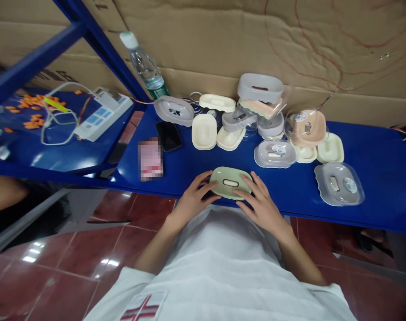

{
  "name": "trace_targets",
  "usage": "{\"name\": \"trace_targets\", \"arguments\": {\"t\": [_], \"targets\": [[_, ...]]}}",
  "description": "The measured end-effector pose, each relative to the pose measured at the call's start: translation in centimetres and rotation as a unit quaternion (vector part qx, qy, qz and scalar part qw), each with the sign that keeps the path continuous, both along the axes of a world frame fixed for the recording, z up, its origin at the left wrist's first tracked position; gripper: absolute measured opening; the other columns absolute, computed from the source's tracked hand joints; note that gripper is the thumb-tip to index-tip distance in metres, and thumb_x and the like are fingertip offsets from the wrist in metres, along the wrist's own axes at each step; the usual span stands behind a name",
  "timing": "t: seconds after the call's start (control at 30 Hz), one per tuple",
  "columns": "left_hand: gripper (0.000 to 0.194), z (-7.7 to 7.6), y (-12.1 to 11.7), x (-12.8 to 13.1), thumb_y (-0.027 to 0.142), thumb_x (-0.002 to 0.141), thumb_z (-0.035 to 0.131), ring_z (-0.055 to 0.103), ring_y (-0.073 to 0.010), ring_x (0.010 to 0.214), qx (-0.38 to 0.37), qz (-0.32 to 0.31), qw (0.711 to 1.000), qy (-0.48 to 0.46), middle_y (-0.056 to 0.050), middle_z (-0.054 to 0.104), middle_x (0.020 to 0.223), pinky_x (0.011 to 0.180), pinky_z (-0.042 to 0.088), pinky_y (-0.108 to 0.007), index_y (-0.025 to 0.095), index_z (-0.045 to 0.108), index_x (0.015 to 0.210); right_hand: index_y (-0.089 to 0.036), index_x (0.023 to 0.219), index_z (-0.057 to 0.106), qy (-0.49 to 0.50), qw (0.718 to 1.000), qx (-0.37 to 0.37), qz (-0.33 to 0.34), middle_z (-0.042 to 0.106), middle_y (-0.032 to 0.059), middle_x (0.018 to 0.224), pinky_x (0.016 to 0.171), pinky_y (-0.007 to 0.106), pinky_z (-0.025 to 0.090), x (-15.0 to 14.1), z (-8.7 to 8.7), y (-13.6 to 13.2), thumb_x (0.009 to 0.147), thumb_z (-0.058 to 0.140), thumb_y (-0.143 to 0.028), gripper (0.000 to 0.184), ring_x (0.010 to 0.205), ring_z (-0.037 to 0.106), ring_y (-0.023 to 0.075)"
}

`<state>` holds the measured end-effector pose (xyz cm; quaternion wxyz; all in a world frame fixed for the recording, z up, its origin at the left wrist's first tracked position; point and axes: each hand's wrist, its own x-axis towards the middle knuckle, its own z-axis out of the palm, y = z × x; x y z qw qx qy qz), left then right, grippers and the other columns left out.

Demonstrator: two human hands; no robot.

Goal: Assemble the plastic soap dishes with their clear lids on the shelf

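Note:
A pale green soap dish [219,177], oval with a dark-rimmed cream piece [230,183] in its middle, lies at the front edge of the blue table in front of my body. My left hand [196,196] grips its left side, with fingertips over the rim. On the other side, my right hand [260,198] holds the right end, and its fingers reach onto the dish. Just beyond it are cream dish parts [204,131] and a grey soap dish under a clear cover [275,154].
Grey and peach dishes [260,88] are piled at the back. Another covered grey dish [339,183] sits to the right. A phone [169,135], a blurred pink pack [150,159] and a water bottle [145,67] stand left, beyond them a power strip [104,117] and orange bits [34,120].

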<state>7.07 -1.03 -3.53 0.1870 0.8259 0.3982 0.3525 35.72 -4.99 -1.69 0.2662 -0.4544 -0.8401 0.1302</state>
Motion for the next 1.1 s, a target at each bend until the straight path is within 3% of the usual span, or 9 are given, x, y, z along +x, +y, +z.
{"name": "trace_targets", "arguments": {"t": [0.13,0.27,0.37,0.5,0.57,0.67,0.83,1.0,1.1], "targets": [[0.040,0.9,0.1,-0.2,0.048,0.100,0.075,0.065,-0.0305,0.134,-0.012,-0.010,1.000,0.021,-0.017,0.057,0.153,0.109,0.062,-0.051,0.026,0.070,0.134,-0.034,0.147,0.065,-0.002,1.000,0.004,-0.021,0.035,0.0073,0.178,0.130,0.073,0.033,0.1,-0.1,0.0,0.106,0.067,-0.031,0.041,0.168,0.023,0.0385],[0.025,3.3,2.6,0.2,0.040,0.109,0.060,0.067,-0.0303,0.129,0.034,-0.004,0.995,0.093,-0.014,0.069,0.141,0.108,0.057,-0.051,0.025,0.076,0.122,-0.032,0.148,0.064,-0.014,0.999,0.009,-0.028,0.040,0.0113,0.175,0.129,0.069,0.036,-0.1,0.0,0.0,0.106,0.067,-0.036,0.042,0.166,0.031,0.0376],[0.030,5.5,6.7,2.3,0.035,0.112,0.054,0.070,-0.0283,0.123,0.076,-0.018,0.989,0.126,-0.013,0.074,0.131,0.104,0.057,-0.046,0.022,0.071,0.133,-0.030,0.150,0.061,-0.025,0.999,0.011,-0.035,0.042,0.0144,0.173,0.127,0.068,0.039,-0.3,0.1,0.1,0.108,0.065,-0.040,0.044,0.164,0.034,0.0380],[0.040,7.8,13.6,6.9,0.026,0.106,0.060,0.060,-0.0371,0.140,0.139,-0.030,0.967,0.212,-0.019,0.062,0.153,0.110,0.051,-0.053,0.019,0.063,0.146,-0.031,0.152,0.059,-0.022,0.999,0.011,-0.045,0.045,0.0147,0.170,0.125,0.066,0.042,-0.3,0.0,0.1,0.109,0.063,-0.038,0.044,0.162,0.037,0.0374],[0.048,8.3,16.6,9.2,0.018,0.101,0.065,0.053,-0.0399,0.146,0.147,-0.032,0.960,0.235,-0.021,0.054,0.161,0.114,0.047,-0.056,0.017,0.059,0.149,-0.031,0.152,0.059,-0.020,0.999,0.015,-0.045,0.045,0.0146,0.170,0.125,0.065,0.043,-0.2,0.0,0.0,0.109,0.062,-0.036,0.043,0.162,0.038,0.0369],[0.048,8.3,19.4,11.4,0.012,0.098,0.064,0.054,-0.0412,0.144,0.147,-0.039,0.959,0.239,-0.024,0.056,0.158,0.113,0.046,-0.057,0.014,0.060,0.146,-0.033,0.152,0.059,-0.014,0.999,0.017,-0.047,0.046,0.0135,0.169,0.124,0.065,0.045,-0.2,0.0,0.0,0.108,0.062,-0.035,0.044,0.161,0.040,0.0367],[0.038,8.1,20.9,10.8,0.020,0.104,0.062,0.060,-0.0366,0.136,0.177,-0.043,0.962,0.204,-0.019,0.066,0.144,0.110,0.049,-0.053,0.017,0.064,0.142,-0.033,0.153,0.058,-0.007,0.999,0.008,-0.046,0.047,0.0131,0.169,0.124,0.065,0.046,-0.1,0.2,0.0,0.108,0.062,-0.035,0.045,0.161,0.040,0.0362],[0.036,8.4,21.3,8.0,0.036,0.110,0.058,0.062,-0.0304,0.135,0.131,-0.044,0.984,0.111,-0.014,0.067,0.141,0.115,0.051,-0.047,0.019,0.066,0.140,-0.031,0.153,0.059,0.002,0.999,0.004,-0.042,0.049,0.0142,0.167,0.125,0.063,0.046,0.0,0.3,0.0,0.109,0.062,-0.035,0.044,0.161,0.040,0.0357],[0.038,8.3,20.3,6.6,0.043,0.111,0.057,0.066,-0.0277,0.128,0.102,-0.052,0.992,0.048,-0.014,0.069,0.136,0.115,0.054,-0.047,0.017,0.068,0.137,-0.031,0.153,0.057,0.009,0.999,0.004,-0.041,0.048,0.0146,0.167,0.125,0.063,0.045,0.0,0.3,0.0,0.109,0.062,-0.034,0.045,0.161,0.040,0.0364]]}}
